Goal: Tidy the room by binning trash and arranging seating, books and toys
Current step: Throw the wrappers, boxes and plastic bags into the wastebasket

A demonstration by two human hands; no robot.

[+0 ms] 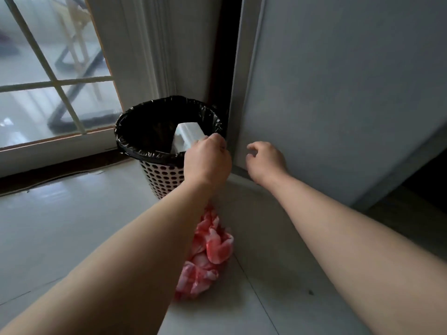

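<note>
A perforated white waste bin [159,177] lined with a black bag [135,131] stands on the floor in the corner beside the glass door. My left hand [208,163] reaches over its near rim and grips a white plastic wrapper [187,135], which tilts into the bin's mouth. My right hand [264,163] hovers to the right of the bin, in front of a grey panel, fingers loosely curled and holding nothing.
A crumpled red-and-white plastic bag [208,252] lies on the tiled floor just in front of the bin, partly under my left forearm. A grey cabinet panel [338,93] rises at the right. The glass door [48,81] with white bars is at the left.
</note>
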